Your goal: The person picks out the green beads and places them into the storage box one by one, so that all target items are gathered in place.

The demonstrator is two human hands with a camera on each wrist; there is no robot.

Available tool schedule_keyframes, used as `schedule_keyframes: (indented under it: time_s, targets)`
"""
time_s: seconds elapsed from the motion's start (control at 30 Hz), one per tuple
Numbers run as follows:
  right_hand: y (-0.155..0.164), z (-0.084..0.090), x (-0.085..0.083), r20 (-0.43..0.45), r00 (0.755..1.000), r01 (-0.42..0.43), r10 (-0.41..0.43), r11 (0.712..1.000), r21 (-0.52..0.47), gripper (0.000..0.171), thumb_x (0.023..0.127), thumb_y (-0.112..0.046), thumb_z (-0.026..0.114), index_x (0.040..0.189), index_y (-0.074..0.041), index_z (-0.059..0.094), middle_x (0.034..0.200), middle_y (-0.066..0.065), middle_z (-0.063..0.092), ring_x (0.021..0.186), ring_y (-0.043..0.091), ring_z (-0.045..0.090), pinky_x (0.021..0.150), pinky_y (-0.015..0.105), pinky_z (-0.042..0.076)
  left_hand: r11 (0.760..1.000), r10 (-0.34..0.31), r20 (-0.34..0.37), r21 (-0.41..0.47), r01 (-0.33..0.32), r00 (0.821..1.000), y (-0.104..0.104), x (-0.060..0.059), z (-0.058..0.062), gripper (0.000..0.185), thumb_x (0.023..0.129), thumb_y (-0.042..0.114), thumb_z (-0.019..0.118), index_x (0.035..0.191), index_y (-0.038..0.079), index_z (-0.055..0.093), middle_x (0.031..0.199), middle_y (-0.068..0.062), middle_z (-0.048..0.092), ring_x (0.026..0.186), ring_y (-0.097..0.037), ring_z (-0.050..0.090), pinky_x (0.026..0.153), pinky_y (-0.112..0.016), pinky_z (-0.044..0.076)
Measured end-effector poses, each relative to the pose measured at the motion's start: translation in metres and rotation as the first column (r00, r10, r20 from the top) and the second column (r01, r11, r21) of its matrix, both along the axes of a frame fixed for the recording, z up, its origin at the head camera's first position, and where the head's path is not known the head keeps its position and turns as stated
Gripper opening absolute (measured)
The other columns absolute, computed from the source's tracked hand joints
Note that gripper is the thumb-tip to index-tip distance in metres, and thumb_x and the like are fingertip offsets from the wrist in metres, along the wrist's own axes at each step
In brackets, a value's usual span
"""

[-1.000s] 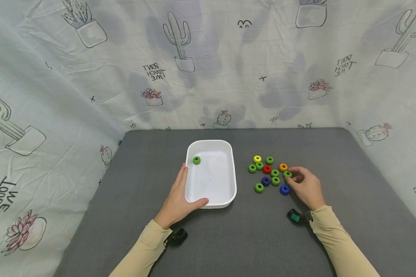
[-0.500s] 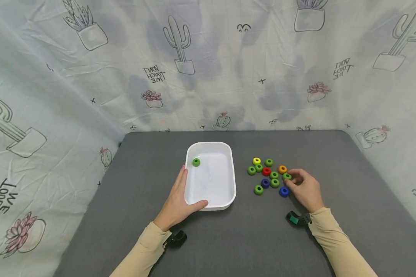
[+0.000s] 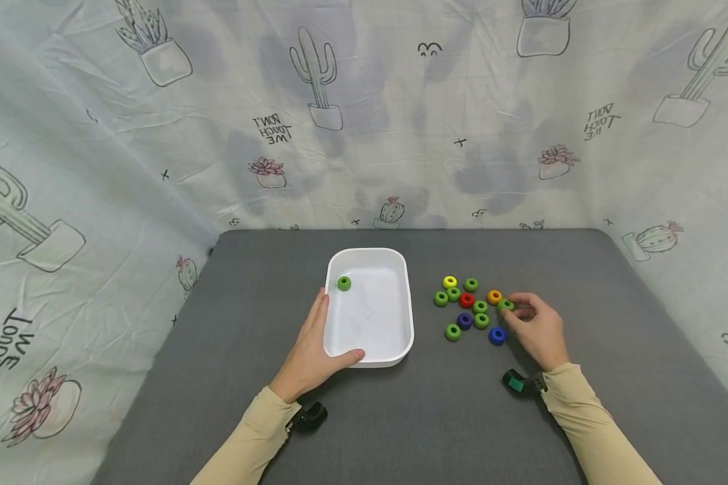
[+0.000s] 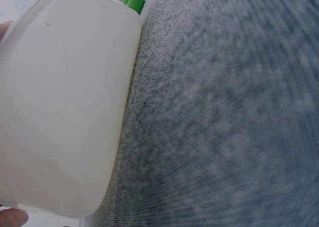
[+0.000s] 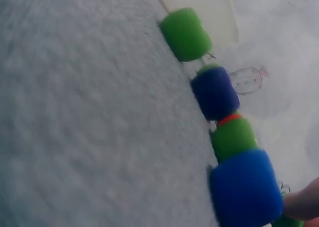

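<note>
My left hand (image 3: 312, 350) lies spread at the near left corner of a white tray (image 3: 410, 330), with straight fingers along its side and the thumb over the near rim. A single green bead (image 3: 344, 283) sits inside the tray. My right hand (image 3: 538, 330) pinches another green bead (image 3: 505, 305) between thumb and fingertips, at the right edge of a group of loose beads. Near that hand lie an orange bead (image 3: 494, 297) and a blue bead (image 3: 497, 336). In the right wrist view the blue bead (image 5: 246, 189) stands large in front of the fingers (image 5: 304, 202).
Left of my right hand are several green beads, among them one in front (image 3: 452, 332), plus a red bead (image 3: 466, 300), a dark blue bead (image 3: 464, 321) and a yellow bead (image 3: 449, 282). All lie on a grey table (image 3: 437, 417) backed by a cactus-print cloth (image 3: 370, 168).
The green bead in my right fingers has shifted slightly away and to the right, apart from the orange bead. My left hand and the tray have stayed in place.
</note>
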State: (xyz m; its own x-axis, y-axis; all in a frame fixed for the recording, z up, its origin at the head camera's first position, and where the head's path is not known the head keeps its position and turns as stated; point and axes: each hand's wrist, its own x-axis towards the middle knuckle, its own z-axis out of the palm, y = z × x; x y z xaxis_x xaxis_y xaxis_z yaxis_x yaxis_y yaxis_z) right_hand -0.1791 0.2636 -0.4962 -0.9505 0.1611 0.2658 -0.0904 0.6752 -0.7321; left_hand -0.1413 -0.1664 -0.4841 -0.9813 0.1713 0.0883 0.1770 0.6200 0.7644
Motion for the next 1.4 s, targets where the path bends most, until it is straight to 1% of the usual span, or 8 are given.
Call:
schedule_keyframes:
  time_s: [0.13,0.4,0.57,0.67,0.97,1.1,1.27,1.4]
  targets:
    - [-0.010,0.010,0.003,-0.014,1.000,-0.025,0.025,1.000,0.016,0.029,0.094,-0.016,0.077,0.121,-0.006,0.071,0.095,0.016,0.076,0.071,-0.009,0.058,0.058,0.019,0.048,1.000,0.003,-0.001,-0.004,-0.003,1.000,0.000,0.000,0.000,0.130,0.077,0.063,0.084,0.169,0.015,0.008,0.177,0.004,0.002,0.162,-0.029,0.012,0.122,-0.064,0.026]
    - [-0.036,0.029,0.005,-0.073,0.985,-0.150,0.154,0.987,0.061,0.031,0.095,-0.012,0.076,0.126,-0.006,0.072,0.108,0.011,0.072,0.083,0.004,0.064,0.068,0.018,0.052,1.000,0.000,-0.005,0.000,0.000,1.000,0.000,-0.001,0.000,0.130,0.077,0.063,0.084,0.169,0.014,0.008,0.177,0.003,0.003,0.162,-0.029,0.013,0.121,-0.064,0.028]
    - [-0.054,0.040,-0.002,-0.056,0.973,-0.222,0.224,0.974,0.039,0.032,0.096,-0.012,0.075,0.127,-0.008,0.072,0.110,0.009,0.070,0.087,0.012,0.066,0.073,0.019,0.053,1.000,-0.004,-0.012,0.008,0.004,1.000,0.000,-0.002,-0.002,0.129,0.077,0.064,0.084,0.169,0.015,0.008,0.177,0.005,0.002,0.162,-0.028,0.013,0.121,-0.063,0.029]
    - [-0.066,0.047,-0.006,-0.040,0.964,-0.261,0.262,0.965,0.015,0.032,0.096,-0.012,0.075,0.128,-0.009,0.071,0.110,0.007,0.070,0.088,0.016,0.067,0.074,0.023,0.054,1.000,-0.008,-0.018,0.013,0.008,1.000,-0.001,-0.002,-0.002,0.129,0.077,0.063,0.084,0.169,0.016,0.008,0.177,0.006,0.002,0.162,-0.028,0.013,0.121,-0.063,0.028]
    - [-0.102,0.068,-0.019,-0.033,0.932,-0.362,0.361,0.931,-0.045,0.032,0.094,-0.010,0.077,0.125,-0.010,0.072,0.111,0.007,0.070,0.088,0.016,0.066,0.077,0.026,0.053,1.000,-0.006,-0.017,0.009,0.006,1.000,-0.002,-0.002,-0.002,0.129,0.077,0.064,0.084,0.169,0.016,0.007,0.176,0.011,0.000,0.162,-0.028,0.012,0.121,-0.064,0.027]
    - [-0.121,0.076,-0.026,-0.026,0.918,-0.397,0.396,0.914,-0.078,0.031,0.094,-0.011,0.078,0.124,-0.010,0.072,0.109,0.008,0.069,0.088,0.018,0.066,0.078,0.030,0.054,1.000,0.000,-0.023,0.004,0.000,1.000,-0.002,-0.002,-0.002,0.129,0.077,0.063,0.084,0.169,0.016,0.008,0.177,0.007,0.002,0.162,-0.028,0.013,0.121,-0.064,0.027]
    - [-0.143,0.083,-0.034,-0.006,0.900,-0.435,0.436,0.897,-0.075,0.031,0.094,-0.012,0.077,0.125,-0.007,0.071,0.109,0.009,0.069,0.088,0.020,0.066,0.079,0.036,0.054,1.000,-0.002,-0.015,-0.002,0.002,1.000,-0.001,-0.002,-0.001,0.129,0.077,0.064,0.084,0.169,0.015,0.007,0.177,0.001,0.003,0.161,-0.029,0.013,0.121,-0.064,0.028]
    - [-0.160,0.087,-0.043,0.003,0.888,-0.459,0.460,0.886,-0.069,0.031,0.093,-0.012,0.077,0.124,-0.007,0.071,0.111,0.010,0.070,0.088,0.022,0.068,0.078,0.038,0.056,1.000,0.001,0.001,0.001,-0.001,1.000,0.000,-0.001,0.000,0.129,0.077,0.064,0.084,0.169,0.015,0.007,0.177,0.001,0.003,0.161,-0.029,0.013,0.120,-0.065,0.028]
